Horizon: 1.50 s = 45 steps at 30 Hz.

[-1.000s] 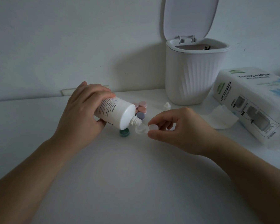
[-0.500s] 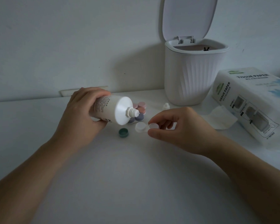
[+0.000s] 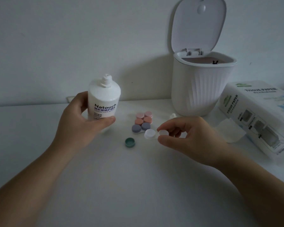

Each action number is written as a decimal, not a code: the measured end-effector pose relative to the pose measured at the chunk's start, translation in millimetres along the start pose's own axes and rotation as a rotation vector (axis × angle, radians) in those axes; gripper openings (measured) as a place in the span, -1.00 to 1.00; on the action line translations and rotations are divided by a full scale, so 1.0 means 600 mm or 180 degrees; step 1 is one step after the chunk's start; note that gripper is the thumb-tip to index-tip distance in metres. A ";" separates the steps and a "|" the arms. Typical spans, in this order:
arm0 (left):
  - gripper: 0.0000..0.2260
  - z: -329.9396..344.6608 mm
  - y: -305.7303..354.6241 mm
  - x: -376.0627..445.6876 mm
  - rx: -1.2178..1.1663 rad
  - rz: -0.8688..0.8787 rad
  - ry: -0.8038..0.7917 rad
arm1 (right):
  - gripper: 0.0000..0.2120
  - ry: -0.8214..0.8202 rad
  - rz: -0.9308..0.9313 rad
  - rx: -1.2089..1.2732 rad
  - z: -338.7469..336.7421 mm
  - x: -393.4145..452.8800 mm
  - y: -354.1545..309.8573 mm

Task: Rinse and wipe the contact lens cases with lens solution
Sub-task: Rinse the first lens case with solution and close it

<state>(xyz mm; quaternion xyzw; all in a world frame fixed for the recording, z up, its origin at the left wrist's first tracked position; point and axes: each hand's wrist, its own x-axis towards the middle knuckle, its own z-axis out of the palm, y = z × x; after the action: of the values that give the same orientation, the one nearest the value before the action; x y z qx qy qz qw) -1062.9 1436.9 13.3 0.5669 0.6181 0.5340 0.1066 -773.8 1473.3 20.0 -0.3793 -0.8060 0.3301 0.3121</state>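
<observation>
1. Solution bottle (image 3: 103,102): the label reads "Natouch" in dark letters. Beneath it stands a line of Chinese characters, then small print that appears to read "Contact Lens Solution"; the end is blurred.
2. Tissue pack (image 3: 259,115): the top face reads "TISSUE PAPER". The end face repeats "TISSUE PAPER", running lengthwise.
3. Smaller print on both items is too blurred to read.

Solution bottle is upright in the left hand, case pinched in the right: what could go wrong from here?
1. The solution bottle is uncapped; a squeeze or knock could spill it.
2. The right hand pinches only one end of the white case; tipping may dump solution.
3. The green cap lies loose and could be swept away.
</observation>
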 end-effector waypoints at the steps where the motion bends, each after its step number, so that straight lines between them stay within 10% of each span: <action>1: -0.48 0.001 -0.001 0.001 -0.0085 -0.0103 0.0018 | -0.80 -0.0016 -0.0006 -0.0001 0.000 0.000 0.000; 13: -0.54 -0.005 -0.009 0.010 0.0020 -0.0585 -0.0045 | -0.83 0.0036 0.0078 0.0090 0.001 0.003 0.005; 19: -0.07 -0.005 0.009 0.001 0.0515 -0.0465 0.0301 | -0.89 0.0045 0.0049 0.0069 -0.001 0.004 0.007; 26: -0.47 0.001 0.049 -0.030 0.0785 0.1444 0.0834 | -0.83 0.0018 0.0010 -0.0062 -0.001 0.004 0.007; 30: -0.66 0.028 0.063 -0.048 0.0819 0.2059 0.0049 | -0.88 -0.0034 -0.0030 -0.0107 -0.001 0.003 0.005; 35: -0.68 0.043 0.063 -0.062 0.0563 0.1376 -0.0944 | -0.84 -0.0081 -0.0152 -0.0123 0.000 0.002 -0.003; 45: -0.68 0.051 0.059 -0.064 0.0138 0.0852 -0.1414 | -0.83 -0.0226 -0.0326 -0.0153 0.002 -0.002 -0.005</action>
<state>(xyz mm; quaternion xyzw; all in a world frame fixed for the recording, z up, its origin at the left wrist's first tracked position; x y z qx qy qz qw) -1006.6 1414.8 10.6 0.7492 0.5104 0.3924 0.1559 -775.4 1470.6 21.3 -0.3330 -0.8427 0.3075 0.2906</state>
